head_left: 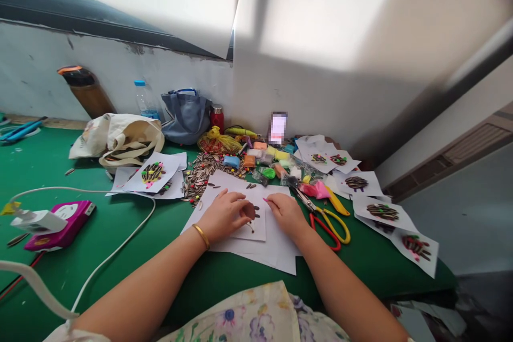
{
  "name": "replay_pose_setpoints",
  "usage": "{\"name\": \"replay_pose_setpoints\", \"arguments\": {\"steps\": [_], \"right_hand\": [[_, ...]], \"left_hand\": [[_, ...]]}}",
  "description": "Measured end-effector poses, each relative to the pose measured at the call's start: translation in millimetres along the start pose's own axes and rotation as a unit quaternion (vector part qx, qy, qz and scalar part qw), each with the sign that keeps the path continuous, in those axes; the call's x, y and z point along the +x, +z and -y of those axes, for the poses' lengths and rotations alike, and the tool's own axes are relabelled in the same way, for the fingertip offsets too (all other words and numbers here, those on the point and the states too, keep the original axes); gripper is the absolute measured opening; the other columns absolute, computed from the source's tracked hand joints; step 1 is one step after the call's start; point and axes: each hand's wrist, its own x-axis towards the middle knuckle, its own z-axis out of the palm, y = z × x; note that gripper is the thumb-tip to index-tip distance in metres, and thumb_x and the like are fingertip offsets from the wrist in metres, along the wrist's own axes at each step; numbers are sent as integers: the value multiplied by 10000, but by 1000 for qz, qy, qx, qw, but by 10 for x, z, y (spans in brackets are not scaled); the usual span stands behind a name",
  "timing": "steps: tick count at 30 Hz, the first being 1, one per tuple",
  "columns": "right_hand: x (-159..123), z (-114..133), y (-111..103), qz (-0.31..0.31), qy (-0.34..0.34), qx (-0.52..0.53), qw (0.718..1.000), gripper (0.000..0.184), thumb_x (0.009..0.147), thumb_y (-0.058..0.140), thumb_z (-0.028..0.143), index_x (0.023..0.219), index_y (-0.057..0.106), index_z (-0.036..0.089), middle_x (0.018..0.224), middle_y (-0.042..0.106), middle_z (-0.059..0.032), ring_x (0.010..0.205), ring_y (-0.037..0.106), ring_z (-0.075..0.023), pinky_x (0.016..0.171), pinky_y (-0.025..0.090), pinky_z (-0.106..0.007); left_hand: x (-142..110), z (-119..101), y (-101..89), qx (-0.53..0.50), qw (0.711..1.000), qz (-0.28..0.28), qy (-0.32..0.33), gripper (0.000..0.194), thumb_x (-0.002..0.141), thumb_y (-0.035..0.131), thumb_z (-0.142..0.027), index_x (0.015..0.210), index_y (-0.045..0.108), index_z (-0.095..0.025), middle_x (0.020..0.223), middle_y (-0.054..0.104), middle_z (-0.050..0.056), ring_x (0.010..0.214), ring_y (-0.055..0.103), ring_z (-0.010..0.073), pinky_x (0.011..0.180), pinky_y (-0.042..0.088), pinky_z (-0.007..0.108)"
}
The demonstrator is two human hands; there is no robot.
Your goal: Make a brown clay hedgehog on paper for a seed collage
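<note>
My right hand (286, 215) pinches a small pink bit of modelling clay (265, 200) at its fingertips, above the white sheets. My left hand (228, 216) rests over a small square of white paper (258, 232), fingers curved and thumb apart from the index finger, with nothing visible between them. Dark sunflower seeds (257, 216) lie on that square beside the left fingertips; part of it is hidden under the hand. Larger white sheets (276, 256) lie beneath. A few loose seeds (251, 186) sit near their top edge.
A heap of sunflower seeds (204, 171) and clay blocks (249, 161) lie behind my hands. Red-handled pliers (326, 232) and yellow-handled scissors (339, 224) are at right. Seed pictures (382, 211) flank both sides. A white cable (120, 246) crosses the left, near a purple power strip (66, 219).
</note>
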Motion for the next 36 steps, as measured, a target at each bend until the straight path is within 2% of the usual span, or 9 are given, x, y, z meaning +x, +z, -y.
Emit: {"name": "replay_pose_setpoints", "arguments": {"steps": [3,8,12,24,29,36], "right_hand": [[-42,-14,4,-6,-2,-27,1000,197,954,511,199,959,696,267,946,702,-13,930,585,-190,847,304,-332],[-78,52,-10,-23,2,-57,998,195,934,543,178,1004,701,268,952,712,-23,925,572,-195,851,261,-357],[-72,137,-2,-26,-5,-84,996,138,922,571,206,878,696,244,858,700,-11,879,557,-179,842,243,-357],[-65,177,40,-29,-32,-109,993,131,918,578,242,841,684,246,819,680,-12,872,523,-190,864,224,-376],[-57,204,35,-22,-50,-125,991,143,917,571,235,836,690,234,812,679,-42,875,511,-205,872,220,-395],[-61,161,-36,-28,-30,-91,995,155,910,555,215,843,694,225,830,680,-46,880,510,-204,867,226,-384]], "left_hand": [[-8,91,12,10,1000,-1,-11,459,746,743,-450,1133,649,-223,1245,619,112,1162,562,297,1044,393,455],[-17,147,55,11,1000,19,-9,541,692,762,-521,1139,654,-236,1265,622,98,1199,552,309,1104,328,473],[-18,157,72,10,999,32,-16,617,672,766,-557,1172,645,-217,1308,599,114,1233,529,316,1129,272,509],[-23,176,105,8,999,32,-11,593,667,768,-554,1150,647,-231,1298,604,101,1230,530,303,1142,226,498],[-23,175,107,8,1000,26,-6,603,672,764,-558,1161,638,-229,1292,604,109,1232,527,312,1133,234,512],[-22,171,100,9,1000,26,-7,585,679,760,-547,1155,643,-228,1277,606,107,1217,534,314,1133,230,524]]}}
